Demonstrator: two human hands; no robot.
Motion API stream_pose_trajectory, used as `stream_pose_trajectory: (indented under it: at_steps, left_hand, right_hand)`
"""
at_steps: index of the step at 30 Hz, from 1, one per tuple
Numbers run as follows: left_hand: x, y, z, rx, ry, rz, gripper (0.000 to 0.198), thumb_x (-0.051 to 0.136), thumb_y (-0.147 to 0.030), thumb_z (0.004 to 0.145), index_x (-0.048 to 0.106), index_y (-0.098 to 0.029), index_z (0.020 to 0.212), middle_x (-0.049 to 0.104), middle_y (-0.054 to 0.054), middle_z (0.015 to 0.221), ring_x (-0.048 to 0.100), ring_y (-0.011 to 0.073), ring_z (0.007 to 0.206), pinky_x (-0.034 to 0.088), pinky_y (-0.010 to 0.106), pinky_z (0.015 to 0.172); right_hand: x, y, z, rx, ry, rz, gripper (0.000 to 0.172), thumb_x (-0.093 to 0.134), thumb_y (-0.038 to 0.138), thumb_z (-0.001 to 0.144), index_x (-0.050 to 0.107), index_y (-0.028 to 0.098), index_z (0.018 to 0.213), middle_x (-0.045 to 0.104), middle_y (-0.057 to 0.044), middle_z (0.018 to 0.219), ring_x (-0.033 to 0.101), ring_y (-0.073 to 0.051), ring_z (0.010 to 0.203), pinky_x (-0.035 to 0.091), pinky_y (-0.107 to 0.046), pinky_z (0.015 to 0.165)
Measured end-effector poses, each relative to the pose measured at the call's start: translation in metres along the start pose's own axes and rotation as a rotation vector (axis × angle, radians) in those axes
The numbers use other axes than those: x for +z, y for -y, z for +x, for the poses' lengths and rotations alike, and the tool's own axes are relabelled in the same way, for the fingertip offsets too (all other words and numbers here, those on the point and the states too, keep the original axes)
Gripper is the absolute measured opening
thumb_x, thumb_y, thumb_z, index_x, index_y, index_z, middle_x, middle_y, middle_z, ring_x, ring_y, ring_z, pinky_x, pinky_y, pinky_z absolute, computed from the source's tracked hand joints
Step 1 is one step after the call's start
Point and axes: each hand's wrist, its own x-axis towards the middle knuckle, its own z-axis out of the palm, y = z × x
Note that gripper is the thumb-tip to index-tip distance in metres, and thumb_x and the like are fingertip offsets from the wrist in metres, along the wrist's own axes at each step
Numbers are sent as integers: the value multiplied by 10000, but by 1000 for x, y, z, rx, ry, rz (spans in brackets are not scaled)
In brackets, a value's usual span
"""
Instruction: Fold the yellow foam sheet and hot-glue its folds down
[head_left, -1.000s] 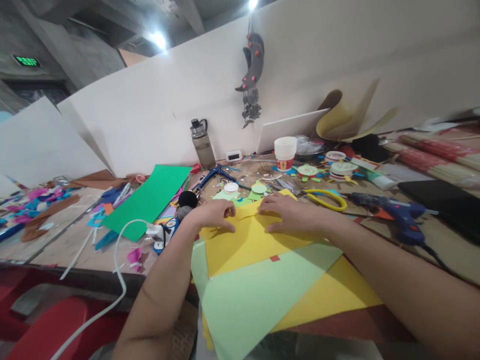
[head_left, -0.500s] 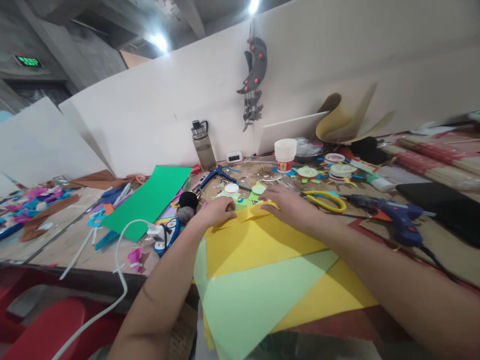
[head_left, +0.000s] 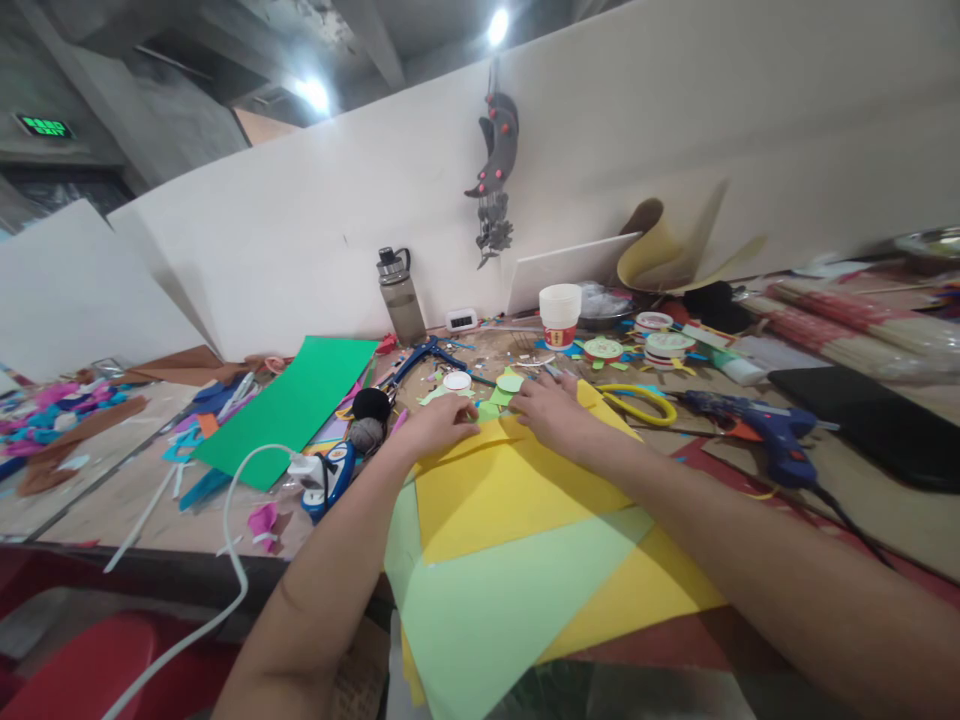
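Note:
A yellow foam sheet [head_left: 502, 490] lies in front of me on the worktable, over a light green sheet [head_left: 480, 610] and another yellow one [head_left: 645, 590]. My left hand [head_left: 442, 422] pinches the far edge of the top yellow sheet, where a strip of it is folded over. My right hand [head_left: 551, 410] rests beside it on the same folded edge, fingers curled down onto the sheet. The two hands nearly touch at the fold.
Yellow-handled scissors [head_left: 637, 400] and a blue glue gun [head_left: 757, 430] lie to the right. A green sheet [head_left: 289, 405], a water bottle [head_left: 397, 295], paper cups [head_left: 560, 312], scraps and a white cable [head_left: 232, 560] crowd the left and back.
Both hands slid a little farther away along the yellow sheet and came closer together at its far edge, where the folded strip now lies flatter.

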Motion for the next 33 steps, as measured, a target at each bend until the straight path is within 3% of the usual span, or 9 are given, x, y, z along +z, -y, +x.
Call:
stream_pose_trajectory:
  at_steps: [4, 7, 12, 19, 23, 27, 33]
  left_hand:
    - [7, -9, 6, 88, -42, -40, 261, 525, -339, 881, 685, -158, 980, 663, 57, 891, 578, 185, 806, 429, 297, 740]
    - [12, -16, 9, 125, -32, -30, 219, 563, -293, 859, 697, -157, 965, 673, 56, 877, 575, 181, 791, 422, 291, 734]
    - [16, -19, 7, 83, -37, -79, 231, 650, -270, 797, 690, -162, 997, 653, 30, 812, 564, 171, 733, 399, 277, 672]
    - [15, -17, 9, 105, -70, -128, 245, 642, -321, 797, 686, -154, 972, 663, 40, 865, 564, 173, 772, 403, 281, 697]
    - [12, -20, 9, 49, -21, -170, 230, 534, -339, 854, 683, -166, 828, 661, 20, 796, 548, 157, 735, 382, 264, 662]
    - [6, -14, 9, -21, 25, -191, 324, 553, -426, 830, 628, -157, 667, 548, -18, 620, 447, 121, 610, 302, 252, 565]
    - [-11, -2, 0, -161, 138, -294, 411, 608, -551, 760, 633, -155, 655, 474, -26, 571, 384, 102, 549, 246, 246, 500]
  right_hand:
    - [-4, 3, 2, 18, 14, 37, 210, 536, 240, 881, 738, 220, 938, 648, -120, 1056, 476, -317, 1072, 251, -447, 880]
    - [-10, 7, 2, 26, 44, 65, 211, 530, 223, 879, 731, 222, 941, 655, -110, 1074, 481, -314, 1088, 262, -430, 870]
    - [-14, 12, -1, -5, 60, 92, 283, 533, 213, 880, 686, 218, 1118, 661, -117, 1137, 498, -319, 1103, 280, -428, 876]
    - [-21, 11, 0, 22, 94, 139, 217, 563, 206, 868, 711, 209, 1027, 695, -106, 1085, 536, -292, 1068, 299, -407, 862]
    - [-30, 12, 0, 34, 61, 151, 197, 528, 218, 898, 724, 205, 893, 705, -94, 1039, 544, -274, 1059, 286, -398, 849]
    - [-38, 10, -1, 44, -4, 175, 197, 513, 231, 906, 690, 204, 824, 713, -70, 999, 547, -266, 1039, 259, -388, 817]
    - [-46, -9, -3, 67, -64, 188, 205, 510, 217, 876, 666, 218, 742, 726, -31, 871, 561, -250, 965, 236, -380, 788]
